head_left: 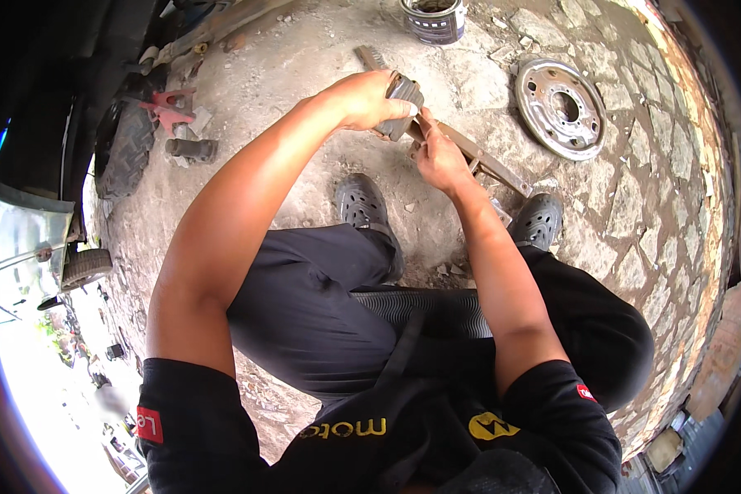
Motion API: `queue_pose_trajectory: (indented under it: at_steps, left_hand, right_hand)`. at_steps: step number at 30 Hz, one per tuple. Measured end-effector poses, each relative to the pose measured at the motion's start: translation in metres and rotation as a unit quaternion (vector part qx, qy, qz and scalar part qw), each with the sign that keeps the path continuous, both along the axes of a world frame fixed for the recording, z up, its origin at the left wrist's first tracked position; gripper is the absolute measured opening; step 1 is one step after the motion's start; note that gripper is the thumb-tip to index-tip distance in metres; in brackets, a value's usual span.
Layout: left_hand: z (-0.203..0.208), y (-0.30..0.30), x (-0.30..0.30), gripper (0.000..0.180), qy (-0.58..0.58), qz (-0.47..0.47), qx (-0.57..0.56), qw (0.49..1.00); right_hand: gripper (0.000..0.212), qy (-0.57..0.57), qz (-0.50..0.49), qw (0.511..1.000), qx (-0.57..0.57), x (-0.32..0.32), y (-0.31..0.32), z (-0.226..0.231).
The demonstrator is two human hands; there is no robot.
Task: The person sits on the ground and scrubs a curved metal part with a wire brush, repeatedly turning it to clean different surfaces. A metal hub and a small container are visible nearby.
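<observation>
In front of me, beyond my feet, my left hand [362, 100] is wrapped over a dark grey, blocky part with ridged sides [399, 105]. Its thumb lies across the near side of that part. Just to the right, my right hand [445, 160] is closed, with its index finger reaching toward the same part. What its fingers grip is hidden by the hand. A worn metal bar frame [490, 165] runs on the ground from beside the right hand toward my right shoe. Past the left hand, the end of a narrow, brush-like strip [370, 58] shows.
A rusty wheel rim [561, 109] lies on the stone ground at right. At the far side stands a dark can [434, 23]. On the left are a red stand [170, 109], a dark cylinder [193, 150] and a tyre [128, 148] beside a vehicle. My shoes flank the near ground.
</observation>
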State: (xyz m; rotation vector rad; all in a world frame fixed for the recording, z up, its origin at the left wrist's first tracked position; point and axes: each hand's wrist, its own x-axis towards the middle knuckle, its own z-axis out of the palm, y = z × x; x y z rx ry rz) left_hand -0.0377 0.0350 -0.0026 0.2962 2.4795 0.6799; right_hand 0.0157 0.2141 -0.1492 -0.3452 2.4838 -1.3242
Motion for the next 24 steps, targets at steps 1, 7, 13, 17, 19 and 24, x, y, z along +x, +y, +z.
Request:
queue_pose_trajectory:
  at_steps: [1,7,13,17,19,24]
  left_hand:
    - [-0.001,-0.004,0.005,0.051,-0.002,0.012,0.010,1.000]
    - [-0.010,-0.026,0.022,0.045,-0.042,0.006,0.104,0.994]
    - [0.003,-0.043,0.031,0.045,0.037,-0.112,0.000,0.993]
    - [0.008,-0.032,0.029,0.046,0.031,-0.096,0.023,0.995]
    - [0.010,-0.026,0.030,0.046,0.018,-0.081,0.029,0.996]
    - [0.000,-0.044,0.048,0.050,-0.009,-0.066,0.017,0.998]
  right_hand:
    - [0.072,-0.033,0.003,0.999,0.001,-0.001,0.004,0.004]
    - [0.073,0.059,0.052,0.990,0.116,0.010,-0.003,0.000]
    - [0.089,0.051,0.018,0.987,0.149,0.017,-0.015,0.013]
    - [0.096,0.026,-0.022,0.976,0.216,0.022,-0.017,0.008]
    - [0.099,0.022,-0.017,0.977,0.214,0.017,-0.016,0.002]
    - [0.096,0.137,0.037,0.979,0.149,0.032,-0.037,0.017]
